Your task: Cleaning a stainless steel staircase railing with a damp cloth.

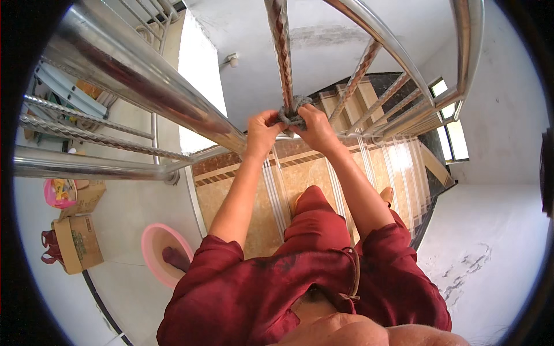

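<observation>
A grey cloth (pixel 301 104) is wrapped around the lower part of a twisted metal baluster (pixel 283 60). My left hand (pixel 262 129) pinches the cloth's left side between thumb and fingers. On the other side, my right hand (pixel 318 127) grips the cloth with its fingers curled over it. Both hands are close together near the foot of the baluster, just above the bottom rail. The parts of the cloth under my fingers are hidden.
A thick metal handrail (pixel 173 82) slants past my left arm. Tiled stairs (pixel 303 173) lie below my feet, and more steps (pixel 350 104) show beyond the railing. On the left floor stand a pink basin (pixel 149 246) holding a dark cloth, and a cardboard box (pixel 82 244).
</observation>
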